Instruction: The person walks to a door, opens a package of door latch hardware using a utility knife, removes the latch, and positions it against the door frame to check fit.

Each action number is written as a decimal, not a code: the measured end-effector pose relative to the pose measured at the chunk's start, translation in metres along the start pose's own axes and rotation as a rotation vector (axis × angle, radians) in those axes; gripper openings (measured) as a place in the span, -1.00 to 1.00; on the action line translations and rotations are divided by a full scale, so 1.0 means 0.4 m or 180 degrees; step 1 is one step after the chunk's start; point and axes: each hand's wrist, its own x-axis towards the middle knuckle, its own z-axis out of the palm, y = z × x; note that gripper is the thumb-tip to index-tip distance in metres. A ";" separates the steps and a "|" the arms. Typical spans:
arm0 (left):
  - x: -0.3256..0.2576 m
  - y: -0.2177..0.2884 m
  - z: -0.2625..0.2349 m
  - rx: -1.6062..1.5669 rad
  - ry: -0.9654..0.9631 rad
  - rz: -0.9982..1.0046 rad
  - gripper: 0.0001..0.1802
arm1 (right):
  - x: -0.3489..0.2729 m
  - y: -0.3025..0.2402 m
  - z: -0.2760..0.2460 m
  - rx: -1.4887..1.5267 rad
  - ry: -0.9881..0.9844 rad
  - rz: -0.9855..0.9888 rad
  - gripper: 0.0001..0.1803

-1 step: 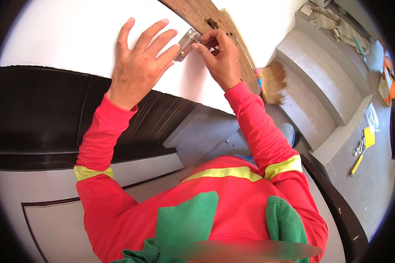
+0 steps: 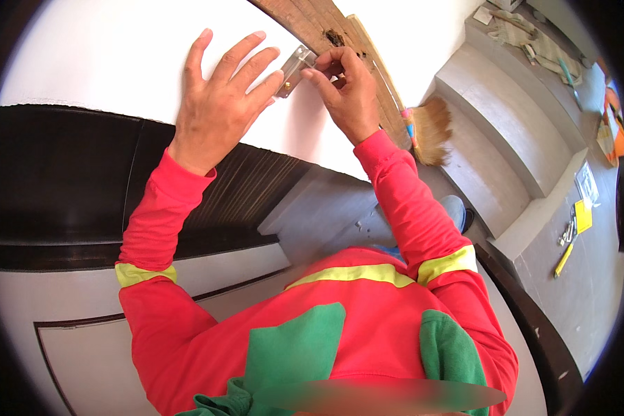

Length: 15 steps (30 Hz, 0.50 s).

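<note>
A small silver metal plate (image 2: 295, 71), shaped like a slide bolt, lies against the white panel (image 2: 135, 52) by a brown wooden post (image 2: 305, 19). A brass-coloured screw head (image 2: 288, 86) shows at its lower end. My left hand (image 2: 218, 104) is spread flat on the white panel, its fingers apart and the nearest one touching or almost touching the plate's left edge. At the plate's right edge, my right hand (image 2: 347, 90) has thumb and forefinger pinched together. Whatever sits between those fingertips is too small and too covered to make out.
A bristle brush (image 2: 430, 132) stands against the post, right of my right hand. Beyond it are grey steps (image 2: 509, 128). Farther right, a yellow-handled tool (image 2: 564, 261), a yellow packet (image 2: 583, 217) and small metal pieces (image 2: 568, 232) lie on the grey floor. Dark panelling (image 2: 59, 173) is at the left.
</note>
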 end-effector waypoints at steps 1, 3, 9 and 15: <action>-0.002 -0.001 0.002 0.0095 -0.0020 0.0046 -0.66 | -0.002 0.000 0.003 0.0023 0.0025 0.0005 -0.72; -0.006 -0.006 0.003 0.0299 -0.0113 0.0121 -0.59 | -0.005 -0.001 0.008 0.0056 0.0065 0.0004 -0.72; -0.011 -0.013 -0.002 0.0532 -0.0166 0.0236 -0.58 | -0.004 0.001 0.006 0.0183 -0.0037 -0.0027 -0.71; -0.005 -0.011 -0.009 0.0614 -0.0220 0.0313 -0.59 | 0.023 0.014 -0.024 0.0646 -0.0434 0.0174 -0.74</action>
